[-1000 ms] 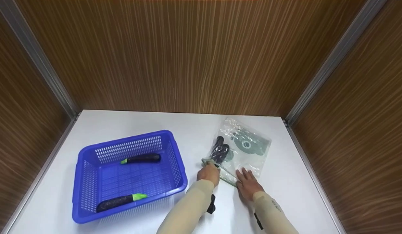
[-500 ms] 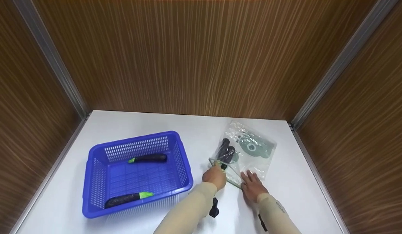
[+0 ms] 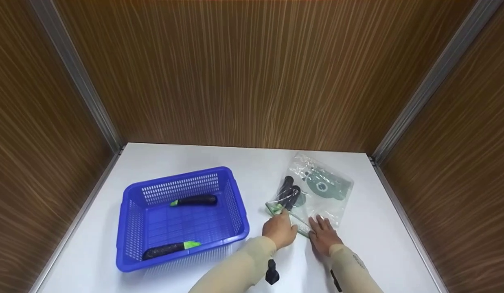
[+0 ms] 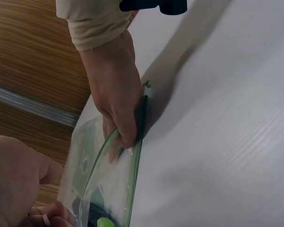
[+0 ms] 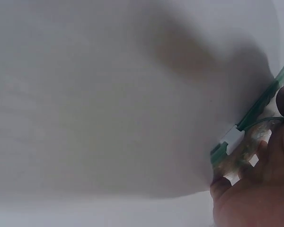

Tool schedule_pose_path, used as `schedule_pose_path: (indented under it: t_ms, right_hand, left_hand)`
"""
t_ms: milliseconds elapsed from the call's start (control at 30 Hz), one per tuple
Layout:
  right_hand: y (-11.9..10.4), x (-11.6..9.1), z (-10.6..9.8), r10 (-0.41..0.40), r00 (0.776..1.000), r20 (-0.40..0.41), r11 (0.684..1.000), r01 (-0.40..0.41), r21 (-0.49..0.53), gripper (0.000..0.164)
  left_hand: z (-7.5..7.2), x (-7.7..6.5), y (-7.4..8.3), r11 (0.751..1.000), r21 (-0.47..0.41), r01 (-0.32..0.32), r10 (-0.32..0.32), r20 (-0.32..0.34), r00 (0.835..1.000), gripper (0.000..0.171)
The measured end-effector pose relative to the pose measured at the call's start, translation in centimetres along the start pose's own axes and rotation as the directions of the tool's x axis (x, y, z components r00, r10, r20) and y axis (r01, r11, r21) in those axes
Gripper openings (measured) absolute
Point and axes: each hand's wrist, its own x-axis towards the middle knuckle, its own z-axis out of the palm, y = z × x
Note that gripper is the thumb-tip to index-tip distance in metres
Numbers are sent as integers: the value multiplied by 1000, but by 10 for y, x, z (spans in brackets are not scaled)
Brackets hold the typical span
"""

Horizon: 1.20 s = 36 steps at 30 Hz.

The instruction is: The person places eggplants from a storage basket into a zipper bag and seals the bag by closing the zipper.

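Observation:
In the head view a clear zip bag (image 3: 331, 207) with a green animal print lies on the white table. Two dark eggplants (image 3: 293, 197) with green stems are inside, stems toward the bag's green-edged mouth. My left hand (image 3: 279, 231) is at the mouth, its index finger stretched toward the stems. In the left wrist view its thumb (image 4: 49, 171) stands apart from the bent fingers; their exact contact is hidden. My right hand (image 3: 324, 237) rests on the bag near its mouth, fingers spread. A white slider (image 5: 233, 138) shows on the zip in the right wrist view.
A blue plastic basket (image 3: 132, 228) stands to the left of the bag, holding an eggplant (image 3: 199, 200) at the back and another eggplant (image 3: 164, 250) along its front wall. Wood-grain panels (image 3: 244, 77) enclose the table at the back and sides.
My left hand has drawn back from the bag's mouth and turned, with its index finger now stretched out. The right hand stays on the bag. The whole head view has shifted slightly.

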Motion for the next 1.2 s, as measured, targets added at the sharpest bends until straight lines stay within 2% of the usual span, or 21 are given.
schedule_pose_path:
  t_ms: [200,433,600,800,967,1067,1200]
  right_hand:
    - [2,1,2,-29,998,-51,999,28,-21,51]
    - [9,4,11,-52,994,-91,998,48,-51,53]
    - [13,3,14,-41,996,-82,998,38,-43,54]
    - [14,3,19,-6,998,-58,1000,6,1,55]
    - [12,2,22,-11,998,-60,999,13,34,55]
    - [10,3,22,-32,997,-76,999,35,41,55]
    - [8,5,20,-46,995,-87,998,49,33,55]
  left_hand:
    - [-7,-12,9,997,-13,-78,78,-11,997,32]
    - [-21,-25,20,993,-29,-115,115,-20,993,34]
    - [-35,-32,19,988,-42,-151,149,-40,988,35]
    - [-53,-43,6,978,-36,-205,202,-70,977,34]
    - [-77,-55,-9,967,8,-255,255,-106,961,28]
    - [-95,-62,-21,969,9,-248,248,-108,963,28]
    - [-119,-71,-41,979,-18,-203,200,-97,975,30]
